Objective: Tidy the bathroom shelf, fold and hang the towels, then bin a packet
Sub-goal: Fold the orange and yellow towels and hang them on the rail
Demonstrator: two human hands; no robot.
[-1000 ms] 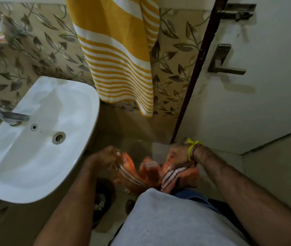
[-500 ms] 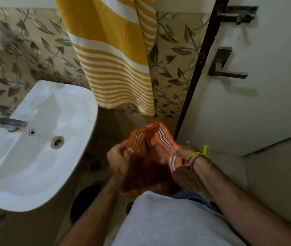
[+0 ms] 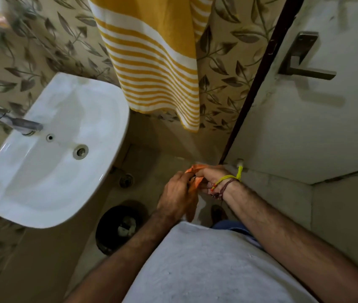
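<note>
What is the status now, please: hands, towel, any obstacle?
Left hand and right hand both grip the orange towel, bunched small between them. Yellow striped towel hangs on wall. Nothing between hands and wall.

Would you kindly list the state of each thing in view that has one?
Orange towel: bunched, gripped by both hands.
Left hand: grips the towel.
Right hand: grips the towel.
Yellow striped towel: hanging against the wall.
Tap: no water running.
Bin: uncovered, something pale inside.
Door: shut.
</note>
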